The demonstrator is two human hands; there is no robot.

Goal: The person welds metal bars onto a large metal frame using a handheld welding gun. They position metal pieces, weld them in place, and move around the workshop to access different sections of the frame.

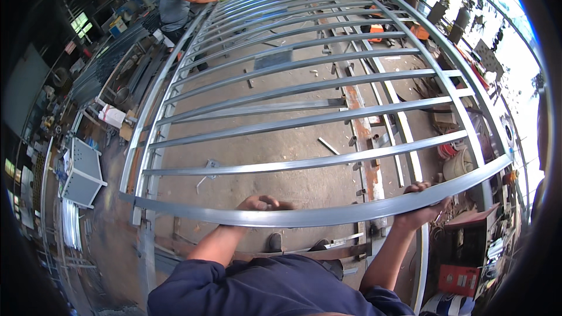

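A long ladder-like frame of silvery metal tube stretches away from me, with many parallel crossbars [303,163]. Its nearest end is a flat rectangular tube [307,217] running across in front of my body. My left hand [262,203] comes from under this end tube, its loosely curled fingers showing along the far side; the tube hides part of the hand. Farther right, my right hand [419,217] grips the same tube from below, with fingertips over its far edge. Two long side rails [461,116] run along the frame's right side.
A co-worker [178,2] stands at the far left with a gloved hand on the frame. Below are a rusty steel beam [358,109] and loose tube pieces [328,145]. A grey metal box [83,173] stands left; a bucket [456,164] and red case [459,280] lie right.
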